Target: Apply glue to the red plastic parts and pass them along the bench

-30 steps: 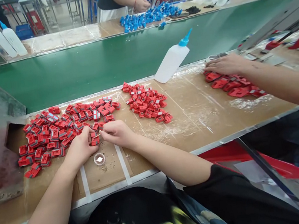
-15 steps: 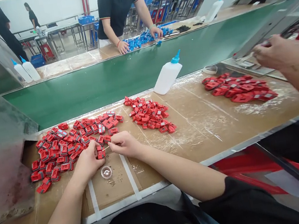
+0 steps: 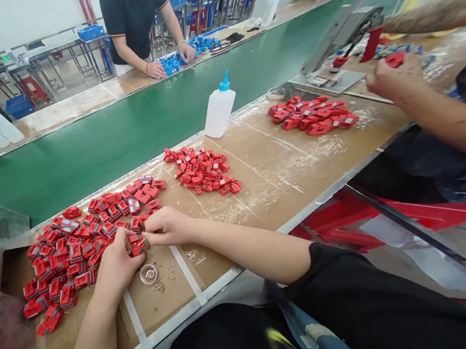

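Note:
My left hand (image 3: 119,265) grips a small red plastic part (image 3: 137,244) at the edge of a large spread of similar red-and-grey parts (image 3: 62,264). My right hand (image 3: 168,226) meets that part from the right, its fingertips pinched on a thin pale sliver, too small to name. Just below my hands, a small clear round dish (image 3: 148,274) sits on a cardboard mat (image 3: 167,295) held down with white tape. A smaller heap of red parts (image 3: 203,171) lies beyond my right hand.
A white glue bottle with a blue nozzle (image 3: 219,112) stands by the green conveyor belt (image 3: 122,138). To the right, a co-worker's hand (image 3: 394,80) is near a third red heap (image 3: 313,114) and a metal fixture (image 3: 332,75). Across the belt, another person (image 3: 131,20) handles blue parts (image 3: 181,60).
The whole view has tilted and shifted. My hands stay together on the red part. The co-worker's hand has moved from the right heap towards the metal fixture, and a red piece shows beside it.

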{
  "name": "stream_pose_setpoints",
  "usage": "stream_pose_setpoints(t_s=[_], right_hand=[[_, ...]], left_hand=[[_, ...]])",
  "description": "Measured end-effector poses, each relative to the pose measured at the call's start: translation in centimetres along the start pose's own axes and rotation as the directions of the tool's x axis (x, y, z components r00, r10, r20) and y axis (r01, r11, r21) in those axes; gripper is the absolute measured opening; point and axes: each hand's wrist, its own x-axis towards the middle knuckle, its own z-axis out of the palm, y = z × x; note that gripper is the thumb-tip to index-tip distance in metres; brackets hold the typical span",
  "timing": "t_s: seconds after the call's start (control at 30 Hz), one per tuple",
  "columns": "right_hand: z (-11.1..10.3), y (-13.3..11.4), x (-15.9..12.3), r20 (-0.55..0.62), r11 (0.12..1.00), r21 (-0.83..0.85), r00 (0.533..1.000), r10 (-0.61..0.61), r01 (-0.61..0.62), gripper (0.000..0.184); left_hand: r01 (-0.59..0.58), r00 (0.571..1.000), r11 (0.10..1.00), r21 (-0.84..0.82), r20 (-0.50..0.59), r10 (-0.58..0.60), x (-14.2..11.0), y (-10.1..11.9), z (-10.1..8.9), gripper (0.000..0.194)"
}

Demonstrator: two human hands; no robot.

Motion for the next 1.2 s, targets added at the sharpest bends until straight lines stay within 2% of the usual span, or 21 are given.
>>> stream_pose_setpoints(t_s=[0.1, 0.17, 0.27, 0.33, 0.4, 0.47, 0.5, 0.57, 0.63, 0.7, 0.83, 0.93, 1.03, 1.13, 1.2], right_hand=[[-1.2, -0.2, -0.3, 0.033, 0.995, 0.064, 0.997, -0.076, 0.074, 0.044], [-1.3, -1.0, -0.6, 0.147, 0.98, 0.09, 0.971, -0.188, 0.176, 0.044], [-0.5, -2.3, -1.1, 0.329, 0.958, -0.018, 0.906, -0.266, 0.287, 0.039], [-0.3, -2.4, -0.9, 0.362, 0.945, -0.135, 0.903, -0.233, 0.298, 0.043], [-1.4, -1.3, -0.1, 0.293, 0.947, -0.258, 0.95, -0.112, 0.191, 0.049], [-4.1, 1.0, 1.6, 0.117, 0.912, -0.405, 0.986, 0.121, -0.064, 0.048], [-5.8, 2.5, 2.6, 0.011, 0.856, -0.47, 0.968, 0.252, -0.217, 0.044], [-9.4, 5.7, 4.9, -0.124, 0.702, -0.561, 0.883, 0.452, -0.438, 0.033], [-12.2, 8.5, 6.8, -0.136, 0.618, -0.599, 0.825, 0.548, -0.509, 0.033], [-13.7, 10.4, 8.1, -0.092, 0.585, -0.614, 0.785, 0.613, -0.529, 0.033], [-13.5, 11.9, 8.6, 0.014, 0.55, -0.626, 0.697, 0.717, -0.553, 0.025], [-12.8, 12.0, 8.5, 0.051, 0.539, -0.63, 0.662, 0.748, -0.56, 0.028], [-12.8, 11.5, 8.5, 0.022, 0.553, -0.618, 0.69, 0.723, -0.559, 0.023], [-12.3, 9.8, 8.2, -0.056, 0.6, -0.585, 0.766, 0.641, -0.545, 0.022], [-10.8, 7.6, 7.5, -0.083, 0.704, -0.501, 0.837, 0.541, -0.504, 0.029]], left_hand=[[-0.011, 0.998, 0.99, -0.142, -0.064, 0.002, 0.2, -0.3, -0.5, 0.038], [-0.02, 0.986, 0.971, -0.236, -0.166, -0.02, 0.3, -0.7, -1.1, 0.047], [-0.019, 0.955, 0.937, -0.348, -0.283, -0.085, 0.5, -1.1, -2.1, 0.048], [-0.014, 0.944, 0.904, -0.428, -0.304, -0.129, 0.5, -1.0, -2.5, 0.047], [-0.035, 0.94, 0.863, -0.504, -0.311, -0.143, 0.5, -0.6, -2.5, 0.052], [-0.071, 0.939, 0.825, -0.56, -0.316, -0.134, 0.4, -0.1, -2.2, 0.059], [-0.079, 0.944, 0.814, -0.575, -0.306, -0.125, 0.4, 0.1, -2.1, 0.061], [-0.093, 0.956, 0.803, -0.588, -0.278, -0.093, 0.4, 0.2, -1.7, 0.062], [-0.123, 0.964, 0.798, -0.59, -0.261, -0.044, 0.4, -0.1, -1.5, 0.061], [-0.155, 0.969, 0.784, -0.601, -0.246, 0.003, 0.5, -0.6, -1.3, 0.061], [-0.15, 0.979, 0.753, -0.64, -0.203, 0.022, 0.3, -1.0, -1.0, 0.063], [-0.145, 0.981, 0.756, -0.638, -0.193, 0.026, 0.0, -0.9, -1.0, 0.061], [-0.145, 0.979, 0.768, -0.624, -0.202, 0.021, -0.2, -0.8, -0.8, 0.061], [-0.163, 0.972, 0.763, -0.625, -0.235, 0.015, -0.1, -1.0, -0.5, 0.062], [-0.158, 0.975, 0.735, -0.66, -0.22, 0.012, -0.1, -1.1, -0.4, 0.062]])
